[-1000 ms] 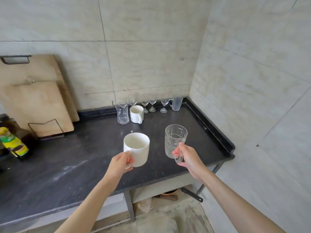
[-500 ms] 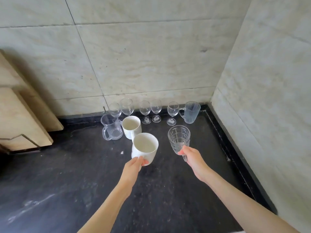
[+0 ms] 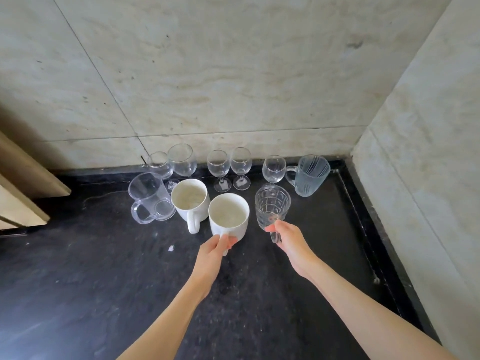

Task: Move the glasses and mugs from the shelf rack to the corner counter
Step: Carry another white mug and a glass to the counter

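Observation:
My left hand (image 3: 213, 252) grips the handle of a white mug (image 3: 228, 215), held upright right beside a second white mug (image 3: 190, 198) that stands on the dark counter (image 3: 78, 268). My right hand (image 3: 289, 237) pinches the handle of a patterned clear glass mug (image 3: 272, 205), also upright, close to the counter. I cannot tell whether either held mug touches the surface. Behind them, along the back wall, stand several wine glasses (image 3: 218, 163), a clear glass mug (image 3: 150, 197) at the left and a frosted ribbed glass mug (image 3: 310, 175) in the corner.
Tiled walls close the corner at the back and right. The counter has a raised black rim (image 3: 368, 216) along the right side. Wooden cutting boards (image 3: 23, 183) lean against the wall at the left. A small white scrap (image 3: 171, 248) lies on the counter.
The view has closed in on the corner. Both hands have carried the white mug and the patterned glass mug forward and down, close to the row of glassware.

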